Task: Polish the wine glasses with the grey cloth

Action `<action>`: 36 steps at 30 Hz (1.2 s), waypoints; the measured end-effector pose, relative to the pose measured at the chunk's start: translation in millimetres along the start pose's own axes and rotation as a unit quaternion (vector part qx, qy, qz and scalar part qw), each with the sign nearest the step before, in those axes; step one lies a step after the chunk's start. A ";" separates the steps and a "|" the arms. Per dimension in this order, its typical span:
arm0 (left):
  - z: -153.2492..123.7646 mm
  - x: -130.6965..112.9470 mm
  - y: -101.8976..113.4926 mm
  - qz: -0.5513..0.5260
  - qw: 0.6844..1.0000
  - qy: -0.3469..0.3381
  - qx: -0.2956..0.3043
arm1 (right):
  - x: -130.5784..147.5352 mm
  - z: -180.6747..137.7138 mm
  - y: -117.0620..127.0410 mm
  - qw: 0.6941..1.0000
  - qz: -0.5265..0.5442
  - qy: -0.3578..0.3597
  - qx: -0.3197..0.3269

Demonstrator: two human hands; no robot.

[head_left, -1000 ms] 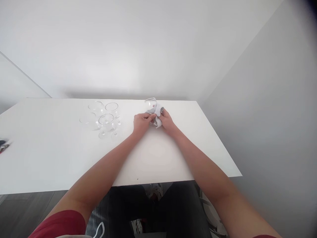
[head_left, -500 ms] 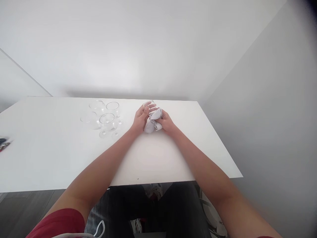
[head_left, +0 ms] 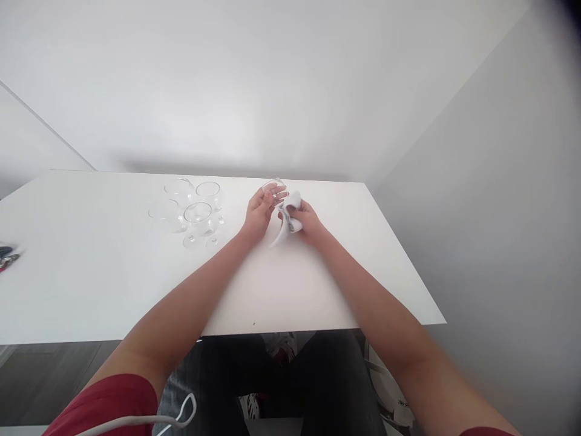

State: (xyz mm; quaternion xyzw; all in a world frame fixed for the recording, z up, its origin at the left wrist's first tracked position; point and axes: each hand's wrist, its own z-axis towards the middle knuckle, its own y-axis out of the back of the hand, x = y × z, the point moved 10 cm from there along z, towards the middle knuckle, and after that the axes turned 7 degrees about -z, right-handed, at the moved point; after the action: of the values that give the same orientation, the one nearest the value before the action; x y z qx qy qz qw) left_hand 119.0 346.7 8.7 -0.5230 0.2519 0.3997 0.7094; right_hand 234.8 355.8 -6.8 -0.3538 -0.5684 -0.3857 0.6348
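My left hand wraps its fingers round a clear stemmed glass held over the far part of the white table. My right hand is closed on a pale grey cloth, pressed against the glass; one end of the cloth hangs down toward the tabletop. Both hands sit close together, slightly right of the table's middle.
Several empty clear stemmed glasses stand grouped left of my hands. A small dark and red object lies at the table's left edge. White walls close in behind and to the right. My dark-trousered legs show under the near edge.
My left hand went from pinching the cloth to cupping the glass. The cloth in my right hand has loosened and now trails downward. The view shifted slightly.
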 end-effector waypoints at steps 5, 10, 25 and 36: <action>-0.8 -4.0 7.0 0.011 0.999 -0.032 -0.021 | 15.1 -2.6 6.7 0.983 -0.151 0.082 -0.055; -0.2 -0.9 -0.9 -0.021 1.000 -0.008 0.016 | -1.6 0.3 -6.3 0.999 0.021 -0.011 0.031; -1.9 -10.0 9.2 0.010 0.999 -0.036 -0.034 | 27.1 -3.2 4.5 0.962 -0.230 0.142 -0.046; -2.0 -13.4 7.5 0.006 0.999 -0.040 -0.015 | 28.6 -27.6 93.0 0.901 -0.143 0.127 -0.389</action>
State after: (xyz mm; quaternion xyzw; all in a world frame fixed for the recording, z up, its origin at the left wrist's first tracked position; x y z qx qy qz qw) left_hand 105.4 341.8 14.4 -0.5156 0.2208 0.4280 0.7087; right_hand 331.7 370.8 17.8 -0.4352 -0.3318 -0.7048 0.4514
